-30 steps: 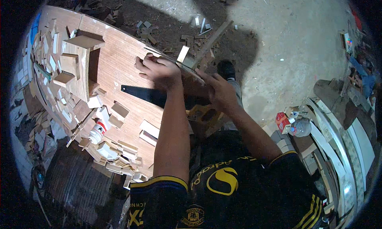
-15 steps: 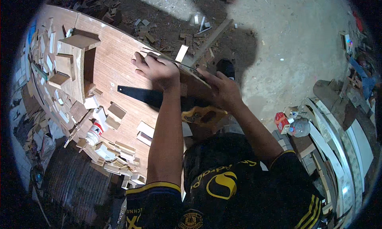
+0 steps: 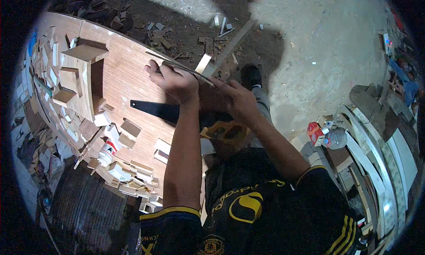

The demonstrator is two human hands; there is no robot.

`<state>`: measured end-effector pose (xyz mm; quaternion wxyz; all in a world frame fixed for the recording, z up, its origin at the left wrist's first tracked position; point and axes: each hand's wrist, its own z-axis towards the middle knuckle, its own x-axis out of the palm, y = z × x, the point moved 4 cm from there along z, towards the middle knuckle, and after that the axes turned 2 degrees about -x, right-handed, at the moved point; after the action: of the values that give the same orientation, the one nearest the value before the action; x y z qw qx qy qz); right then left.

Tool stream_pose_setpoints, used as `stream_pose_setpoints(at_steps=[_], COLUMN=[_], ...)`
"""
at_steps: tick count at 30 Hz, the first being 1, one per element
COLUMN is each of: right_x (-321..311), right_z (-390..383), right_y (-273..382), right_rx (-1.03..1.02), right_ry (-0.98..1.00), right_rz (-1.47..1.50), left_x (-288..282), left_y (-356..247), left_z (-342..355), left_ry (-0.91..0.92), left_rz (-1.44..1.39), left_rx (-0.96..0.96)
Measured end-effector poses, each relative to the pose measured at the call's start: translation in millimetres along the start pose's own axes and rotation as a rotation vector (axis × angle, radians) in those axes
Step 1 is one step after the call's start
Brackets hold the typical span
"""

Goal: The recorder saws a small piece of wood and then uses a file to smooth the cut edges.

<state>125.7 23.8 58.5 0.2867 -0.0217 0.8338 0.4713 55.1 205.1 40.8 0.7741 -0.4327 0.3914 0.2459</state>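
My left hand [image 3: 175, 82] has its fingers curled at the near face and upper edge of a thin, dark-faced wooden board [image 3: 212, 95], held tilted over the workbench [image 3: 119, 78]. My right hand [image 3: 239, 100] grips the same board at its right end, fingers along the edge. Beneath the board a hand saw [image 3: 152, 109] lies with its dark blade pointing left; its orange handle [image 3: 226, 132] is partly in shadow near my body. A short pale strip [image 3: 203, 63] sticks out past the bench edge behind the board.
A small wooden assembly [image 3: 82, 78] stands on the bench's left, among offcuts and a white plastic bottle [image 3: 106, 153]. Scraps lie on the concrete floor [image 3: 323, 64] beyond; my shoe [image 3: 251, 73] shows there. At right are a red carton [image 3: 315, 133], a clear jug [image 3: 336, 139] and long strips [image 3: 372, 157].
Both my hands and the board have shifted slightly leftward. More of the orange saw handle shows than a second ago. The grip looks much the same.
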Motion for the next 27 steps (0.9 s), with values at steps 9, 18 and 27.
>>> stream_pose_setpoints(at_steps=[9,18,27], right_x=[-0.9,3.2,-1.0], right_z=[-2.0,4.4,5.4], right_y=[-1.6,5.0,0.2], right_rx=[0.041,-0.003,0.048], right_ry=[0.080,0.040,0.081], right_rz=[0.027,0.045,0.040], left_x=[-1.6,5.1,4.3], left_y=[3.0,12.9,9.1], left_z=[0.9,-3.2,-2.7], left_ry=[-0.081,-0.061,-0.041], left_rz=[-0.044,-0.065,-0.076], left_rx=[0.035,0.026,-0.060])
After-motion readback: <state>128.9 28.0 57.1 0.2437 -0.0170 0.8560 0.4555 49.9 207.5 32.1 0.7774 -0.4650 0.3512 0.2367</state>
